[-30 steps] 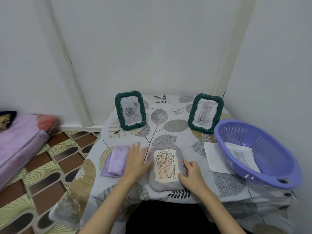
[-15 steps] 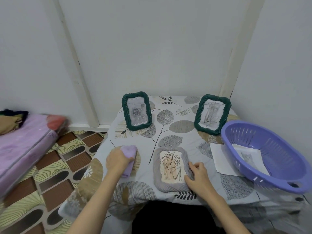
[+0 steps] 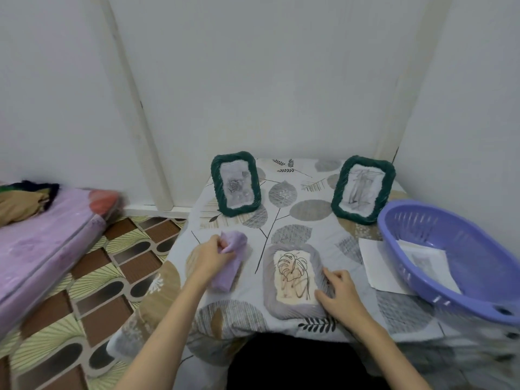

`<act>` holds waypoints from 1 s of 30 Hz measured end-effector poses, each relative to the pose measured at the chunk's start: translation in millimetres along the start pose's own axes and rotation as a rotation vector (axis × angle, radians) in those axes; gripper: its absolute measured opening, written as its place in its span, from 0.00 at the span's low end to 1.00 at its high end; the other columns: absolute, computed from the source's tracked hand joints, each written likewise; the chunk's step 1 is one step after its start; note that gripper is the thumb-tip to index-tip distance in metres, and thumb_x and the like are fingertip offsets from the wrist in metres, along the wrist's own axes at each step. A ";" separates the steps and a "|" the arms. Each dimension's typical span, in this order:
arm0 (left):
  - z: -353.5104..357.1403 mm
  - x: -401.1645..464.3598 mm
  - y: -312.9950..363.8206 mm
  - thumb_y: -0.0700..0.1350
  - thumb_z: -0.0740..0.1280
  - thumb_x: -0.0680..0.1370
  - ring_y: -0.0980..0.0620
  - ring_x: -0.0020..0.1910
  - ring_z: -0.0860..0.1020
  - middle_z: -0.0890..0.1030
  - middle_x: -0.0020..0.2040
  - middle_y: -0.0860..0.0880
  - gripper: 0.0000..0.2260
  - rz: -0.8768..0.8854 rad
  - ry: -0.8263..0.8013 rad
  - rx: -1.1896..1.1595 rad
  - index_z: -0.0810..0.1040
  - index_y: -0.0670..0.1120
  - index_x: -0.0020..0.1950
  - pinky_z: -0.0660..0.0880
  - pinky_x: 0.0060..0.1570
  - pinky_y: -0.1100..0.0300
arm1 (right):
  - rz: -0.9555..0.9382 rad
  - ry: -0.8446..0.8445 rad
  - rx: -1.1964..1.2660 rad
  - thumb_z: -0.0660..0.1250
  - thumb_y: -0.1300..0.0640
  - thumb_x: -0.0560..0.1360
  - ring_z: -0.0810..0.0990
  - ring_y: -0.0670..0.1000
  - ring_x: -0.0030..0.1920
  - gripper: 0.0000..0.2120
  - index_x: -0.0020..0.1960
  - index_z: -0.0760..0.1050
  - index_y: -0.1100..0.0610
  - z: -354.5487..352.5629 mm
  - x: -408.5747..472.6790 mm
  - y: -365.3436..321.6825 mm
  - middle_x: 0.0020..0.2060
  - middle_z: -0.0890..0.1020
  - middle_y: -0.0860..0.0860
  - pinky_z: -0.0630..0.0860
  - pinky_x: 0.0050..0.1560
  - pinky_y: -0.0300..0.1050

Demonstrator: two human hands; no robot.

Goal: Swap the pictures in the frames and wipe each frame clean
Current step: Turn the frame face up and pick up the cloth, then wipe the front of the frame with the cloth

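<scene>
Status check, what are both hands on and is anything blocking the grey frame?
Left hand grips the purple cloth. Right hand holds the grey frame, flat on the table. Nothing lies on the frame.

We logged leaf-print table (image 3: 298, 220) bearing two green frames (image 3: 235, 183) (image 3: 363, 190), grey frame (image 3: 292, 280), lilac cloth (image 3: 229, 263), paper sheet (image 3: 374, 263), purple basket (image 3: 455, 260).
</scene>
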State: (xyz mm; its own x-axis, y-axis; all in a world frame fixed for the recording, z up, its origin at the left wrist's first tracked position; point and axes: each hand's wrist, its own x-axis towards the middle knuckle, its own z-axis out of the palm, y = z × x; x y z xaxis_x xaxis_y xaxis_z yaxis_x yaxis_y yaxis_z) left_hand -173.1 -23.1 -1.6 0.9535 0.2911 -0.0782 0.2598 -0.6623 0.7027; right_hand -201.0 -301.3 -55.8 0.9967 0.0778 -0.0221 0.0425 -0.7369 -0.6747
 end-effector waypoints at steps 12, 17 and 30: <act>62.2 -37.5 62.3 0.32 0.67 0.73 0.57 0.28 0.75 0.77 0.36 0.46 0.11 0.092 -0.357 -0.863 0.69 0.46 0.41 0.67 0.21 0.67 | 0.201 -0.019 1.237 0.66 0.66 0.73 0.80 0.55 0.42 0.17 0.61 0.71 0.63 -11.2 10.4 -56.8 0.45 0.82 0.56 0.77 0.40 0.46; 62.9 -26.7 49.1 0.36 0.66 0.76 0.53 0.43 0.78 0.80 0.47 0.49 0.07 0.217 -0.233 -0.622 0.75 0.47 0.50 0.74 0.38 0.68 | -0.015 0.350 0.638 0.69 0.69 0.70 0.75 0.48 0.36 0.20 0.61 0.74 0.62 -36.1 13.9 -46.0 0.41 0.78 0.55 0.73 0.40 0.34; 63.7 -1.4 9.1 0.71 0.63 0.61 0.50 0.75 0.52 0.57 0.76 0.54 0.45 0.386 -0.383 0.200 0.61 0.51 0.73 0.49 0.74 0.49 | -0.393 0.010 -0.568 0.55 0.36 0.69 0.75 0.55 0.42 0.23 0.50 0.80 0.47 -17.8 7.1 -13.5 0.47 0.79 0.49 0.69 0.40 0.48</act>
State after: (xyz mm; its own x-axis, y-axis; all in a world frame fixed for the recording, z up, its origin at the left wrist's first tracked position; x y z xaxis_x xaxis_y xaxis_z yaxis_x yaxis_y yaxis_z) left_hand -162.3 -73.5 -40.2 0.9625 -0.2435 -0.1193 -0.1294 -0.7992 0.5869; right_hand -193.3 -302.7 -33.6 0.9004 0.4072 0.1532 0.4277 -0.8930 -0.1401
